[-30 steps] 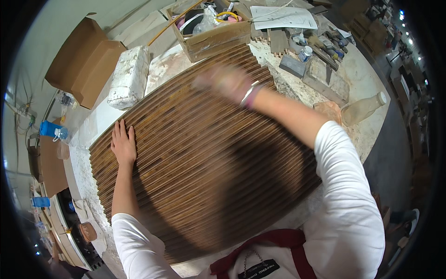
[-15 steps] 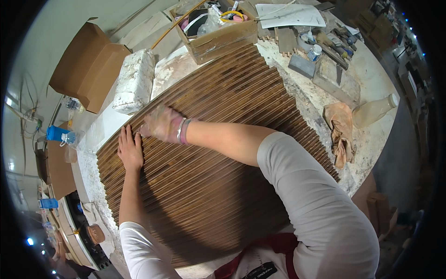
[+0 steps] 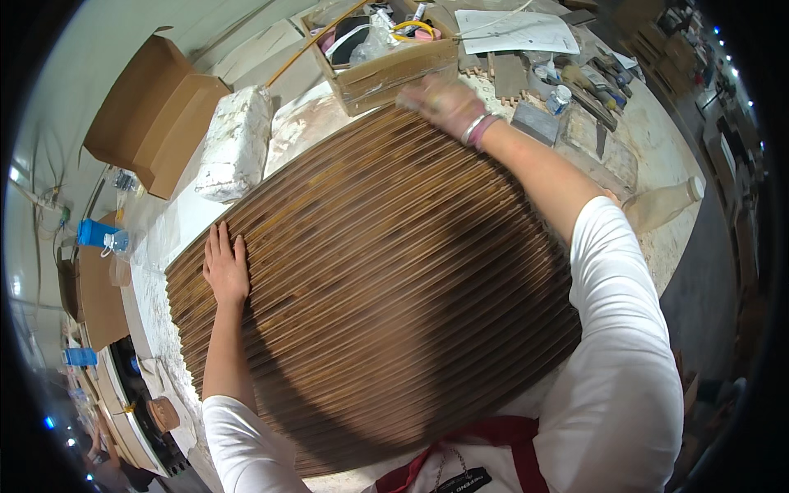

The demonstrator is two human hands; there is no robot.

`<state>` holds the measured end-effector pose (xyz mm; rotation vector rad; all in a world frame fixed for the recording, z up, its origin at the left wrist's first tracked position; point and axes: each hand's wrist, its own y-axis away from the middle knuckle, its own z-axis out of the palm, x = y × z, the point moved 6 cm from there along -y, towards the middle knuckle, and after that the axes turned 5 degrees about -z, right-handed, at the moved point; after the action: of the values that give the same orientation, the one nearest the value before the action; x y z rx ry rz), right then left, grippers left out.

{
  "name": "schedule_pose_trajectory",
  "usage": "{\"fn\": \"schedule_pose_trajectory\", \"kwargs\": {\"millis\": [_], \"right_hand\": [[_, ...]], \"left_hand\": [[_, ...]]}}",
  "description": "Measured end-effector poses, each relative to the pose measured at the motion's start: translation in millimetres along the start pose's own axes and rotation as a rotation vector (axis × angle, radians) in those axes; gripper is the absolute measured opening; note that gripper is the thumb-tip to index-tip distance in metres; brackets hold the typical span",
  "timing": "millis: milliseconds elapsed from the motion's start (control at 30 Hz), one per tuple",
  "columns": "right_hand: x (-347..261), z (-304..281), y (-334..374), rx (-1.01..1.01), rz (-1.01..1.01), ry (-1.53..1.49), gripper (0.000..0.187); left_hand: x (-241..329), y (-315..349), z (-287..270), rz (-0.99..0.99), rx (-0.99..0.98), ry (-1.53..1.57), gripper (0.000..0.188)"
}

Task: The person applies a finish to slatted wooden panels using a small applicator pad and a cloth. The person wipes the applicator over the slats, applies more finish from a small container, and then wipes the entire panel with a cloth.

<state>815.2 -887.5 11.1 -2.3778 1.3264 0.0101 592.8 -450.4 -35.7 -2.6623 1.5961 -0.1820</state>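
A wide brown panel of thin parallel wooden strips point(image 3: 362, 246) lies across the table in front of me. My left hand point(image 3: 225, 264) rests flat on its left part, fingers stretched toward the far edge, holding nothing. At the panel's far right corner is my right hand point(image 3: 444, 105), in a thin stained pinkish glove with a silvery band at the wrist. Motion smears its fingers, and I cannot see whether anything is under them. Just beyond it stands an open cardboard box point(image 3: 386, 78) with markers, a yellow loop and plastic wrap.
A white wrapped block point(image 3: 235, 144) and an open brown carton point(image 3: 152, 115) stand at the far left. Grey blocks point(image 3: 536, 123), hand tools point(image 3: 596, 90) and a cloudy bottle point(image 3: 664, 202) lie on the right. A white sheet point(image 3: 518, 31) is at the back.
My right hand has swept from beside the left hand along the panel's far edge to its far right corner. The left hand stays in place; the panel's right edge looks more even.
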Motion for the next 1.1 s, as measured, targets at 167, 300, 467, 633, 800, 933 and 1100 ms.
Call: {"fn": "schedule_pose_trajectory", "kwargs": {"millis": [167,300,467,633,800,933,1100], "right_hand": [[115,7,2,0.101,0.055,0.219,0.039],[84,-7,9,0.080,0.038,0.260,0.029],[86,-23,17,-0.012,0.163,0.249,0.025],[-153,7,0,0.053,-0.399,-0.087,0.022],[-140,25,15,0.169,-0.433,-0.087,0.020],[49,-18,33,0.106,0.046,0.245,0.028],[-51,-20,11,0.063,-0.081,0.010,0.022]], "left_hand": [[12,-4,-4,0.019,-0.001,0.024,0.058],[5,0,0,0.000,0.013,0.011,0.058],[6,-3,2,0.011,0.012,-0.012,0.057],[0,-1,2,0.013,0.024,-0.006,0.056],[-2,-1,0,0.038,0.036,0.004,0.057],[12,0,-2,0.028,0.027,0.008,0.057],[1,-1,6,-0.002,0.044,0.002,0.058]]}}
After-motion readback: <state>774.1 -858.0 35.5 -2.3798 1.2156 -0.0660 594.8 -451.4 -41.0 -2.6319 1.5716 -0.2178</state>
